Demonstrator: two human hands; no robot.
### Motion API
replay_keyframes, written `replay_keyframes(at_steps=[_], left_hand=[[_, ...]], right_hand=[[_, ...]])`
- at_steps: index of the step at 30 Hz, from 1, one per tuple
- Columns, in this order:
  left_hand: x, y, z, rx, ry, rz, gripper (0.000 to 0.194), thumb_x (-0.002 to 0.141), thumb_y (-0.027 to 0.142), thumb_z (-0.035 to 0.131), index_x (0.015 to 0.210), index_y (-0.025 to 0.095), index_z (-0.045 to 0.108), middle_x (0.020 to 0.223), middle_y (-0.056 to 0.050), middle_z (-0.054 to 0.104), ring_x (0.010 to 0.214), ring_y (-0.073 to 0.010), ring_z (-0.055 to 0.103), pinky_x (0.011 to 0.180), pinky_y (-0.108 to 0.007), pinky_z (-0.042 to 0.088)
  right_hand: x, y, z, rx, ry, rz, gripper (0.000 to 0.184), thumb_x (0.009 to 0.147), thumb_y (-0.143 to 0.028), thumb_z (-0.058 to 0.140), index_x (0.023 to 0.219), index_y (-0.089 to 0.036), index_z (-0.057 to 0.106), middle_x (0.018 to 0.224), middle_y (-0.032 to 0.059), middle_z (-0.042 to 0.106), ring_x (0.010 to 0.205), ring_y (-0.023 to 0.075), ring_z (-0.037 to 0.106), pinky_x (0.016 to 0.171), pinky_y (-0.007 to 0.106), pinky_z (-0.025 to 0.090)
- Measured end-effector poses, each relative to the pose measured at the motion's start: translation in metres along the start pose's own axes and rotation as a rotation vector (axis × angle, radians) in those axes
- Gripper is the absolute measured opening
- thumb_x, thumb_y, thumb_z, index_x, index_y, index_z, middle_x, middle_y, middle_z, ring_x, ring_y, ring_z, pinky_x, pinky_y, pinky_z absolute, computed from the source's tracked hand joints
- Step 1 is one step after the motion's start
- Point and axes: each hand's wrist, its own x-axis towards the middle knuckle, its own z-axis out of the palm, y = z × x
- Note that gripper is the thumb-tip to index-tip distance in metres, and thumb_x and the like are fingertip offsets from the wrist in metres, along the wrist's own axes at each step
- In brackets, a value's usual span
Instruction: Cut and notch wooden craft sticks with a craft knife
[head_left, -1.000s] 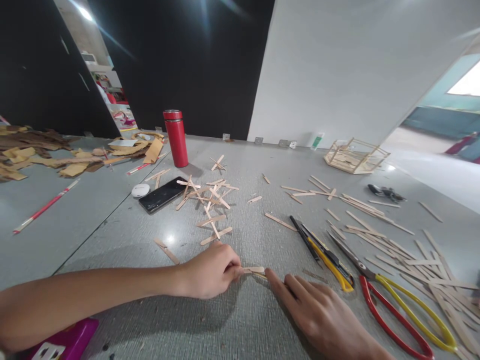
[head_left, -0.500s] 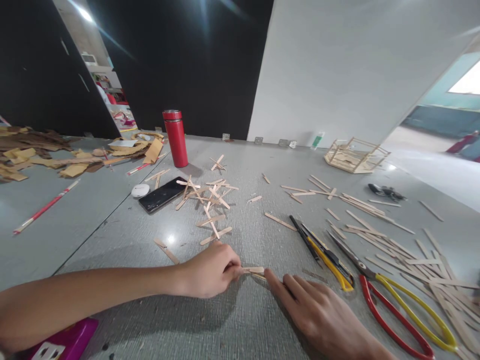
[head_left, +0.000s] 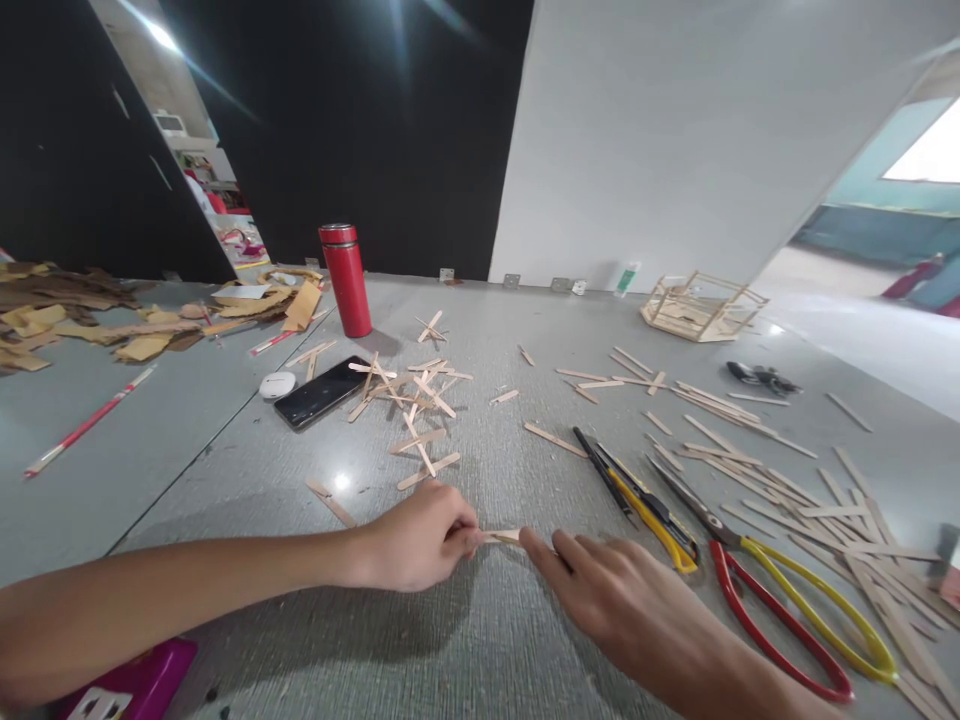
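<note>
Grey tabletop (head_left: pixel 491 440), one black panel (head_left: pixel 375 120) and one white panel (head_left: pixel 637 130) behind
Six o'clock: left hand (head_left: pixel 420 538) curled, pinching a wooden craft stick (head_left: pixel 505 537); right hand (head_left: pixel 611 590) outstretched, touching it, grip hidden; one red flask (head_left: pixel 347 285) at ten

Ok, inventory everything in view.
held wood: uncounted, pale, front centre
loose sticks: many, pale, mostly right
crossed sticks: several, pale, centre
stick frame: one, pale, back right
scissors: one, red/yellow, right
slim tools: uncounted, yellow/black, right
phone: one, black, left
case: one, white, left
flask: one, red, back left
rods: two, red/white, left
scraps: many, brown, left
tube: one, green/white, back
bundle: one, dark, right
object: one, purple, front left
panels: several, black/white, back
table: one, grey, underneath
left hand: one, bare, centre
right hand: one, bare, centre
</note>
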Motion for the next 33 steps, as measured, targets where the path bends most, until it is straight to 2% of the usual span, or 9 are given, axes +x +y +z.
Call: replay_keyframes(at_steps=[4,11,18,26,33], left_hand=[[0.002,-0.003,0.002,0.007,-0.003,0.002,0.038,0.098,0.026,0.052,0.063,0.016,0.062,0.049,0.004,0.051,0.046,-0.0108,0.046,0.051,-0.024,0.032],[0.002,-0.005,0.002,0.021,0.005,0.009,0.033,0.095,0.020,0.053,0.063,0.017,0.062,0.051,0.004,0.050,0.048,-0.0106,0.043,0.051,-0.025,0.030],[0.001,-0.002,0.001,0.028,0.013,0.023,0.035,0.095,0.020,0.051,0.061,0.017,0.059,0.050,0.005,0.046,0.047,-0.0106,0.040,0.050,-0.025,0.029],[0.002,-0.004,0.002,0.023,0.008,0.031,0.037,0.096,0.021,0.052,0.061,0.016,0.060,0.049,0.005,0.044,0.048,-0.0104,0.038,0.051,-0.025,0.029],[0.001,-0.003,0.001,0.015,-0.013,0.014,0.036,0.097,0.022,0.050,0.062,0.017,0.059,0.050,0.004,0.050,0.045,-0.0101,0.043,0.050,-0.024,0.031]], right_hand=[[-0.015,-0.014,0.009,-0.070,0.095,-0.025,0.039,0.091,0.002,0.046,0.128,0.008,0.055,0.069,0.0051,0.066,0.052,0.0216,0.064,0.045,0.036,0.043],[-0.026,-0.011,0.011,0.071,0.066,0.096,0.048,0.088,0.007,0.033,0.131,0.002,0.053,0.081,0.0073,0.068,0.059,0.0179,0.069,0.052,0.031,0.056],[-0.024,-0.010,0.014,0.141,0.065,0.065,0.043,0.095,-0.001,0.035,0.135,0.004,0.049,0.079,0.0069,0.066,0.059,0.0189,0.066,0.052,0.032,0.057],[-0.021,-0.017,0.015,0.135,0.049,0.085,0.055,0.082,0.005,0.042,0.137,0.004,0.048,0.083,0.0085,0.067,0.064,0.0218,0.069,0.054,0.034,0.059],[-0.022,-0.014,0.016,0.125,0.043,0.091,0.054,0.083,0.004,0.043,0.136,0.003,0.049,0.082,0.0064,0.066,0.062,0.0199,0.069,0.053,0.033,0.058]])
